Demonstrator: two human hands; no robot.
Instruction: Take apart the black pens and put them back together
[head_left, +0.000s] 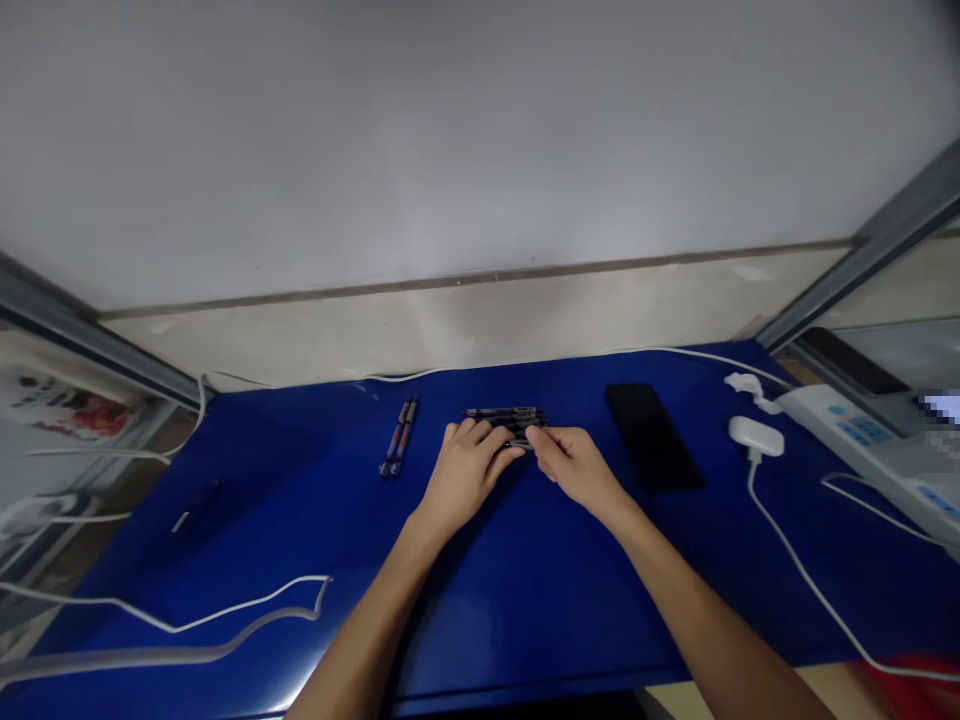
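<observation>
Several dark pens [501,412] lie side by side, pointing left to right, on the blue table in front of me. The fingers of my left hand [471,468] curl over the near side of this row and hide part of it. Between its index finger and thumb is the left end of a pen [519,443]. My right hand [568,462] pinches the other end of that pen between thumb and fingers. To the left of my hands, two more pens [399,437] lie next to each other, tilted away from me.
A black phone [654,437] lies to the right of my hands. Beyond it are a white charger [756,436] with its cable and a white device with blue buttons [862,430]. White cables [172,628] cross the left side of the blue table [525,620]. A grey panel rises behind.
</observation>
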